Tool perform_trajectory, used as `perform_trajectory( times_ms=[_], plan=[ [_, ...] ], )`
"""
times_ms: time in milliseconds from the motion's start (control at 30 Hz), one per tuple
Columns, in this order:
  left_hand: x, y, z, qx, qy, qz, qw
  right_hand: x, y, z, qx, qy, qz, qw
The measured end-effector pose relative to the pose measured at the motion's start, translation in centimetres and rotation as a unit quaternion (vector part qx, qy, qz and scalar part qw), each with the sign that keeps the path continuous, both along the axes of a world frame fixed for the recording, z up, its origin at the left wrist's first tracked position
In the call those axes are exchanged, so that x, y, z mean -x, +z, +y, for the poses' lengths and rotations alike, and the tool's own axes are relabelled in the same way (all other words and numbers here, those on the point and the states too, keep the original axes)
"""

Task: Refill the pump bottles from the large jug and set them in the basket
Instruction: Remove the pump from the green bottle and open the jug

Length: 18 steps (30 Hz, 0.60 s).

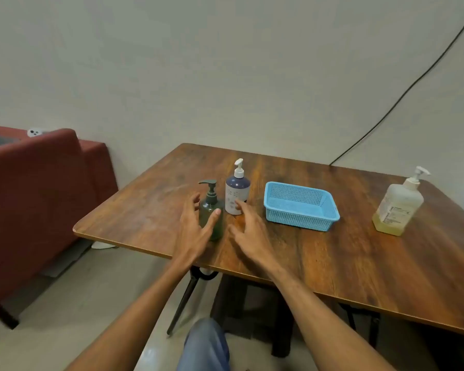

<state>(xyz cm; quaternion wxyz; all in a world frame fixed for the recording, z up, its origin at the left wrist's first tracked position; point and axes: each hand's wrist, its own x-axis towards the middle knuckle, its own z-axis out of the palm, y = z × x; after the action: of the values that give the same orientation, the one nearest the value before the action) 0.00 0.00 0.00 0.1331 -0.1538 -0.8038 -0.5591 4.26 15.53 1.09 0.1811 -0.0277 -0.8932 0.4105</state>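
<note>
A dark green pump bottle point(211, 207) stands upright near the table's left front edge. My left hand point(194, 231) is spread around it, thumb against its right side and fingers at its left, not closed. Just behind stands a white and navy pump bottle point(236, 188). My right hand point(248, 231) reaches toward it with straight fingers, the fingertip touching its lower right side. An empty blue plastic basket point(300, 206) sits to the right of the bottles. The large clear jug point(398, 207) with a white pump and some yellowish liquid stands at the far right.
The wooden table point(332, 258) fills the middle and right of the view, against a plain wall. A red sofa point(38, 196) stands to the left. A black cable point(402, 100) runs down the wall behind the table. My knee shows below the table edge.
</note>
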Motion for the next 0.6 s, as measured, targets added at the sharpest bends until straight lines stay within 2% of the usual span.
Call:
perform_trajectory(
  times_ms=[133,267,433,600],
  plan=[
    [1.4,-0.6,0.1,0.014,-0.030,-0.015,0.999,1.2,-0.4,0.2,0.041,0.055,-0.075,0.995],
    [2.1,-0.9,0.7,0.013,-0.026,0.012,1.000,2.2,-0.9,0.3,0.051,0.077,-0.080,0.993],
    [1.1,0.1,3.3,-0.024,-0.029,0.040,0.999,1.0,-0.8,2.3,0.101,0.078,-0.045,0.991],
    [-1.0,0.6,7.4,-0.044,-0.077,0.040,0.995,-2.4,-0.7,5.7,0.115,0.020,0.015,0.993]
  ],
)
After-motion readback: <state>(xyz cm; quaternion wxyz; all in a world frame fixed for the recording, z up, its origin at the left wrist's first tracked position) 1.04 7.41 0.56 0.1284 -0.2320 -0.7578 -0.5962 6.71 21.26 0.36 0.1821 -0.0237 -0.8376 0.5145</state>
